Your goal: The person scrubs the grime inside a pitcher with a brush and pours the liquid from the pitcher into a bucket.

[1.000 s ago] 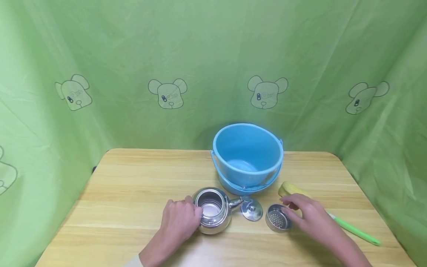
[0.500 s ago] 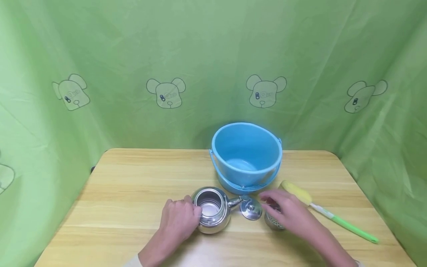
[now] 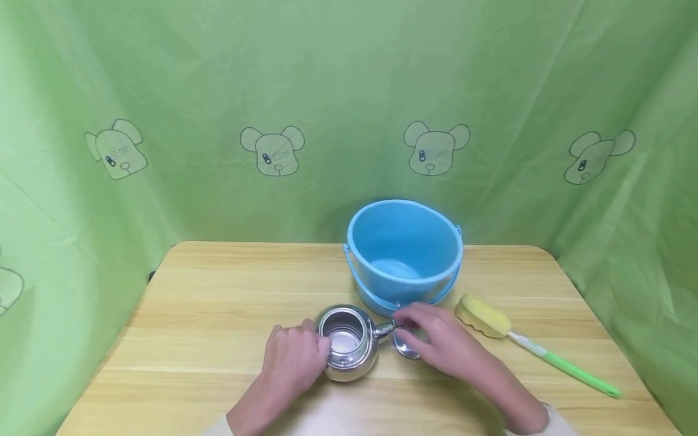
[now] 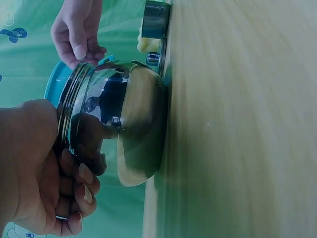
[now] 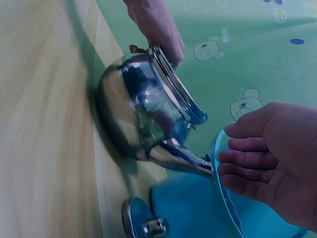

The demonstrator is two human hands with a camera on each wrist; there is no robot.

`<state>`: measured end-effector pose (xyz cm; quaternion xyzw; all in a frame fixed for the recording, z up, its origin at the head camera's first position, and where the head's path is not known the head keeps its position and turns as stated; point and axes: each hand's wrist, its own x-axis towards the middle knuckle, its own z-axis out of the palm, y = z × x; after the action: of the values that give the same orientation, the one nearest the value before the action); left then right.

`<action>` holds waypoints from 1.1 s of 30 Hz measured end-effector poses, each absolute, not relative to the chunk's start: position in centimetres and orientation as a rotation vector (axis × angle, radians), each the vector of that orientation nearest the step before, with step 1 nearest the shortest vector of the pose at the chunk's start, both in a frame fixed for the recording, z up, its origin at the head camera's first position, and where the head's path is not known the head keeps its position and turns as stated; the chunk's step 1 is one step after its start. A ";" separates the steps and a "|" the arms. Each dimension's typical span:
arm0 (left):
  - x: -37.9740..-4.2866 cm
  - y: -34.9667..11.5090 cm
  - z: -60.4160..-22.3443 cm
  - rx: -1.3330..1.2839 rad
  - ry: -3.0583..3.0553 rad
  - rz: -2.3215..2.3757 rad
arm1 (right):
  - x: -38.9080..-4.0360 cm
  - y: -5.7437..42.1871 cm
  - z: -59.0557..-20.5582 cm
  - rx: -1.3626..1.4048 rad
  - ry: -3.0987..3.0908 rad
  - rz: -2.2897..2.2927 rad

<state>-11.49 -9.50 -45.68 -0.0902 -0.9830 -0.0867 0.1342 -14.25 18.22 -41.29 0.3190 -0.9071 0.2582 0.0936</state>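
A shiny metal teapot (image 3: 349, 369) stands lidless on the table, its round mouth facing up. My left hand (image 3: 297, 357) holds it at its left side, fingers curled beside the rim in the left wrist view; the handle is hidden. Over the spout and the round metal lid (image 3: 405, 347), my right hand (image 3: 438, 342) hovers with loosely bent fingers and nothing in them. The lid lies knob up on the table, partly covered by that hand in the head view. A metal strainer cup (image 4: 156, 21) shows in the left wrist view, but my right hand hides it in the head view.
Behind the teapot stands a blue bucket (image 3: 403, 242), its handle hanging down in front. To the right lies a sponge brush (image 3: 482, 316) with a green and white handle. A green curtain (image 3: 349, 79) surrounds the wooden table (image 3: 245, 284).
My right hand has moved left from beside the strainer cup, across it, to above the lid and spout. My left hand and the teapot have stayed in place.
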 end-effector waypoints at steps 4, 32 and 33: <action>-11.5 -9.5 -45.6 -0.262 -2.854 -0.240 | -14.3 17.2 -41.3 0.985 -2.706 0.821; -11.6 -9.5 -45.4 -0.241 -2.874 -0.252 | -15.1 12.7 -40.7 0.784 -2.914 0.667; -11.6 -9.4 -45.4 -0.241 -2.875 -0.254 | -15.2 12.5 -40.7 0.774 -2.925 0.666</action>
<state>-11.57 -9.45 -45.43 -0.0824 -0.9852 -0.0869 0.1225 -15.19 12.51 -40.68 0.2496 -0.9440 0.2148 0.0217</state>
